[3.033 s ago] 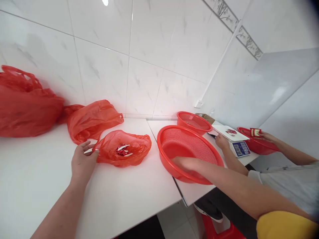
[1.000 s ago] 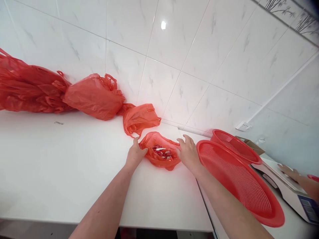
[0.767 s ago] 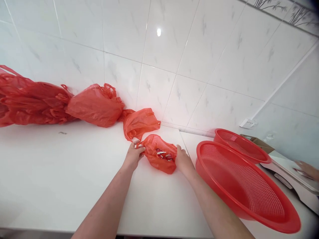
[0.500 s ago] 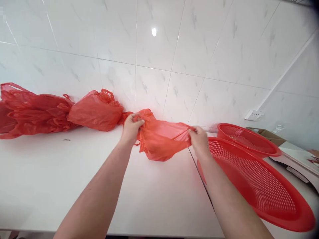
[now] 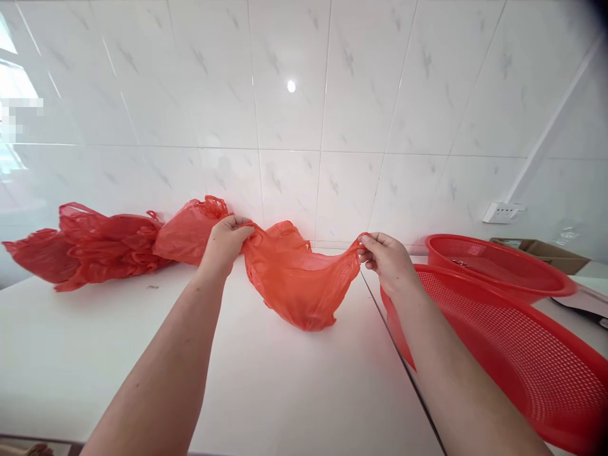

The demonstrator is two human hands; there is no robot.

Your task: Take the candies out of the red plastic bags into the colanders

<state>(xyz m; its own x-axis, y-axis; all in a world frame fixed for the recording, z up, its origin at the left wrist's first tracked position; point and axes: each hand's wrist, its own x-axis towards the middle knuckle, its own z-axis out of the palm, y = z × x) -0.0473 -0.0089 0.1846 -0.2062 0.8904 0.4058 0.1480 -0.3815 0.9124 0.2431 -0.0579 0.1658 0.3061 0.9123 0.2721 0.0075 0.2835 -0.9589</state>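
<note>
A thin red plastic bag hangs stretched between my two hands over the white table. My left hand pinches its upper left corner. The upper right corner is gripped between the thumb and fingers of my right hand. The bag sags in the middle and its lower part bulges down close to the tabletop. Behind it another piece of red plastic shows by the wall. Just left of my left hand sits a filled red bag, partly covered by that hand.
More red plastic bags lie bunched along the wall at left. On the right stand a large red mesh basket and a second red basket behind it. A cardboard box and a wall socket are farther back.
My hands have moved apart, the left one going left, and the bag is now spread wider and hangs in a curve. The view has tilted up, showing more wall.
</note>
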